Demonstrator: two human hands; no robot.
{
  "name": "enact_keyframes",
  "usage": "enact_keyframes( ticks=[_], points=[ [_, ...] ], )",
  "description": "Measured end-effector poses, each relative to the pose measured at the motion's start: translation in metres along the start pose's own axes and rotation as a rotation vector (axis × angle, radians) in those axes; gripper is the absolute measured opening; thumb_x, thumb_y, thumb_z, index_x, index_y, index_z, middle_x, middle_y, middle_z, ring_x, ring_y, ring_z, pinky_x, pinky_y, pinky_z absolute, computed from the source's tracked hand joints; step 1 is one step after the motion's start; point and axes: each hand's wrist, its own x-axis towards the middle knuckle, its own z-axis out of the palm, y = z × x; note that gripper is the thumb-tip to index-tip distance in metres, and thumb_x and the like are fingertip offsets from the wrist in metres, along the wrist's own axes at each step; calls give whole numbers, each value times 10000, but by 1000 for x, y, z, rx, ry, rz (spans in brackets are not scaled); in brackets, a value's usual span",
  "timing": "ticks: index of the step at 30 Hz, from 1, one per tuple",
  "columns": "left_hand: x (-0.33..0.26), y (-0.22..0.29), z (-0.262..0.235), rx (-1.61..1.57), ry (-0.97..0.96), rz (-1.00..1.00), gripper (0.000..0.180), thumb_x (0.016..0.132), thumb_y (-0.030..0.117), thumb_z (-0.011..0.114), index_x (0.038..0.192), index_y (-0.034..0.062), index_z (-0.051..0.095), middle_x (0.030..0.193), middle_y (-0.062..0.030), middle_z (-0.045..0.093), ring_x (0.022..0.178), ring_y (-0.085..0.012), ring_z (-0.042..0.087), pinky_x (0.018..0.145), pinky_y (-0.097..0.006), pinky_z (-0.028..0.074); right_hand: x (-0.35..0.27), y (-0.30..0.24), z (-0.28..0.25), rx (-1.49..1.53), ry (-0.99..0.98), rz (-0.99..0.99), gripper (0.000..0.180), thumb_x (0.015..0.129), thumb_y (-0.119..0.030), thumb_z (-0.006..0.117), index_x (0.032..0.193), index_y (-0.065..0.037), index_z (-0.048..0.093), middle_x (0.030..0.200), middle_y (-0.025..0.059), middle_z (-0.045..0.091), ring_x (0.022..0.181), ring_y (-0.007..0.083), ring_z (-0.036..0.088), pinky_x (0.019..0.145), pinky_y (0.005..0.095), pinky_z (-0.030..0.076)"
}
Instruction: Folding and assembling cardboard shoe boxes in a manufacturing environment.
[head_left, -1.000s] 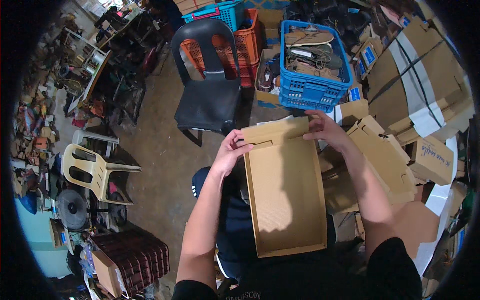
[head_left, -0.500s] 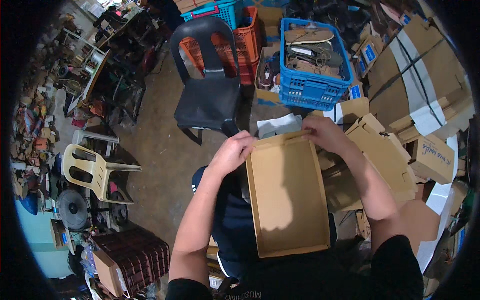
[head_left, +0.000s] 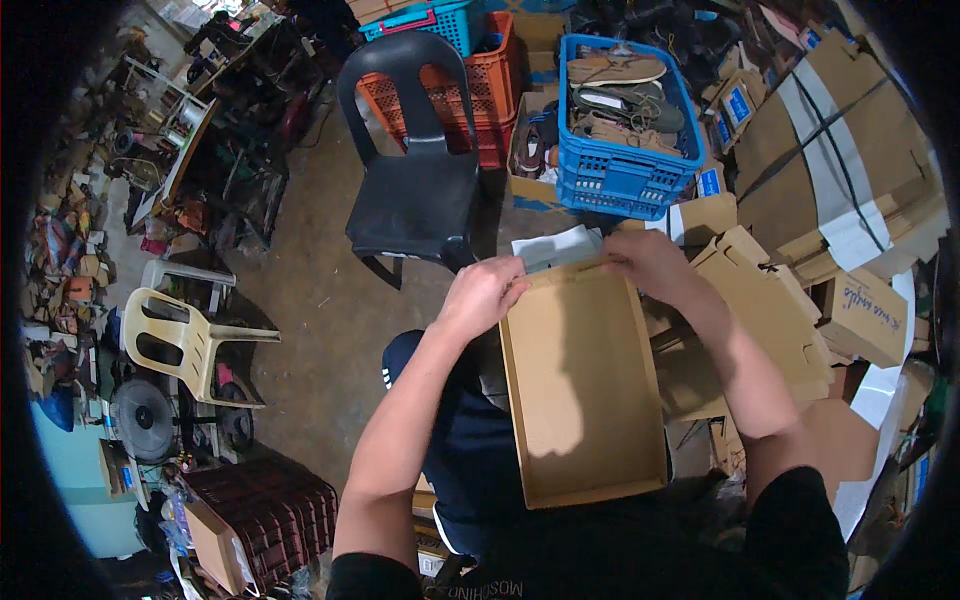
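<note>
A shallow, rectangular brown cardboard tray (head_left: pixel 600 430) lies at the lower centre of the frame, above the person's dark-clothed lap, its open side facing up. The left hand (head_left: pixel 487 293) has its fingers curled on the tray's upper-left corner, gripping it. The right hand (head_left: pixel 645 262) grips the upper-right corner, its fingers bent over the edge. A white sheet (head_left: pixel 553 249) shows just beyond the tray's upper edge, between the hands. Flat, slotted brown cardboard pieces (head_left: pixel 768 305) lie right of the tray. At the upper centre stands a black plastic chair (head_left: pixel 412 205); to its right, a blue plastic crate (head_left: pixel 625 187) holds brown and dark green shoes (head_left: pixel 630 100).
</note>
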Motion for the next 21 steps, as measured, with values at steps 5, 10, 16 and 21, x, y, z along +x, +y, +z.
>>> enact_keyframes(
  ticks=[5,10,16,21],
  points=[
    [-2,3,16,187,19,158,168,872,132,721,895,48,578,862,-129,605,848,-350,654,702,-468,546,-8,9,15,-146,3,-186,172,840,-87,693,997,-110,627,978,85,580,971,315,650,773,450,555],
    [-8,19,10,176,11,160,156,902,154,704,930,58,584,867,-119,548,916,-350,639,710,-463,548,-17,12,23,-205,-37,-173,176,845,-99,679,1011,-123,629,1016,72,565,1029,299,625,786,442,570],
    [-7,-3,24,-282,127,-11,279,935,241,754,861,21,599,896,-99,636,847,-236,653,693,-345,542,-23,8,17,-102,-47,-179,160,900,-242,717,944,-93,678,1091,82,608,1012,297,641,792,419,559],
    [4,2,22,-513,-101,-338,278,854,194,852,904,-3,661,914,-107,733,765,-150,684,736,-332,555,-24,13,16,168,47,-110,245,869,-279,773,879,-54,678,1004,107,647,981,311,652,819,417,541]
  ],
)
